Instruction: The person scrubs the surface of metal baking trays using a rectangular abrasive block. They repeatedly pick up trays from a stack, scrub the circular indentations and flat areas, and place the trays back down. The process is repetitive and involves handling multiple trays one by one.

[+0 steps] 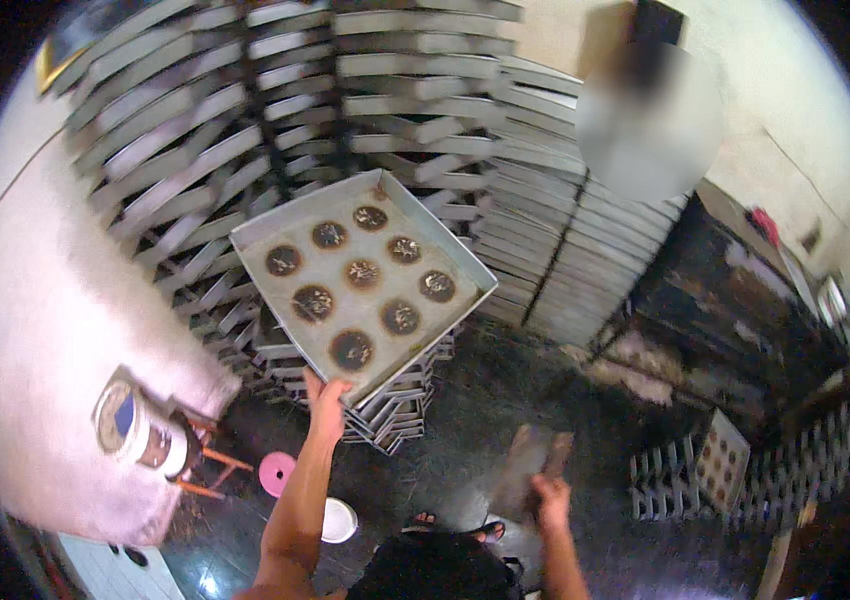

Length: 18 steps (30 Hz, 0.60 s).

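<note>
My left hand grips the near corner of a square metal baking tray. The tray is raised and tilted, its inside facing me, with several round dark-burnt marks across its bottom. Low on the right, my right hand is closed around the edge of a flat, brownish-grey piece with a darker strip along one side. Blur keeps me from telling its exact kind. Behind the raised tray rise tall stacks of similar metal trays, partly hidden by it.
More trays are stacked at the lower right, one showing round marks. A dark, worn cabinet-like unit stands at right. At left, a white bucket sits on an orange-legged stool. A pink round lid and a white one lie low down.
</note>
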{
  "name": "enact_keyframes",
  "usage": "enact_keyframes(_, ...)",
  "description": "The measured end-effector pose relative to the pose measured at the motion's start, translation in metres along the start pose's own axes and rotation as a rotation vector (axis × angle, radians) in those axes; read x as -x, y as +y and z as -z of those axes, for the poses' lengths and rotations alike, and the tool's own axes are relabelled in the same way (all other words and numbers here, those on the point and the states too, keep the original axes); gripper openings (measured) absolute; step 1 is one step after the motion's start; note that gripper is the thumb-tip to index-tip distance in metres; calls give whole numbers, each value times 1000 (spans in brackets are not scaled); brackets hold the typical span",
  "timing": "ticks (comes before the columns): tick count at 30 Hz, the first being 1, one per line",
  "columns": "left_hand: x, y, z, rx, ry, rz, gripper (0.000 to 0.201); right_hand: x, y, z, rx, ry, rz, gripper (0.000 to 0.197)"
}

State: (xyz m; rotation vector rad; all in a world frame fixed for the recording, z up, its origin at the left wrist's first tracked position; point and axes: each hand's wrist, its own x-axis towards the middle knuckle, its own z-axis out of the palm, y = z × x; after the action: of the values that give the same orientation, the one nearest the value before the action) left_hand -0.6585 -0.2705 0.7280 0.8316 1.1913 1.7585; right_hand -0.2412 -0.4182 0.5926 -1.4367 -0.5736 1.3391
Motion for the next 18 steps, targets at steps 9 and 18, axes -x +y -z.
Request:
enact_keyframes(9,42,17,-25,75,-496,427,91,58,-118,113,-555,281,167,58)
enact_keyframes(18,-22,22,-4,-175,-869,730,92,104,-8,55,-763,339,197,59)
